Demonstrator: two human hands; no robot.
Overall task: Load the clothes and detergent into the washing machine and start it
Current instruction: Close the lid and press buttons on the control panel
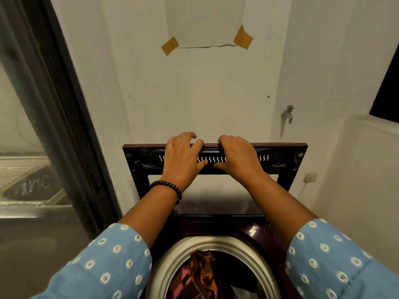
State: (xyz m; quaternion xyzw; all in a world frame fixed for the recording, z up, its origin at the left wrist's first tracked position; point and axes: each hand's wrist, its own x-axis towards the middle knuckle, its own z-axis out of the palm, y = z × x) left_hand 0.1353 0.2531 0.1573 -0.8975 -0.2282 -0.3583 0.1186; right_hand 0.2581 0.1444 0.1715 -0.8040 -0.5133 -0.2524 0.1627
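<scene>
A dark maroon top-load washing machine (254,234) stands below me with its lid (287,160) raised upright against the wall. Inside the round steel drum (170,266) lie colourful clothes (198,275), orange, pink and dark. My left hand (183,156), with a black bead bracelet at the wrist, grips the lid's top edge, fingers curled over it and thumb on the inner face. My right hand (237,158) grips the same edge just beside it. No detergent is in view.
A white wall stands right behind the lid, with a taped sheet of paper (205,22) high up and a metal tap (288,113) at the right. A wall socket (309,177) sits low right. A dark-framed glass door (32,147) fills the left; a white ledge (367,158) rises at right.
</scene>
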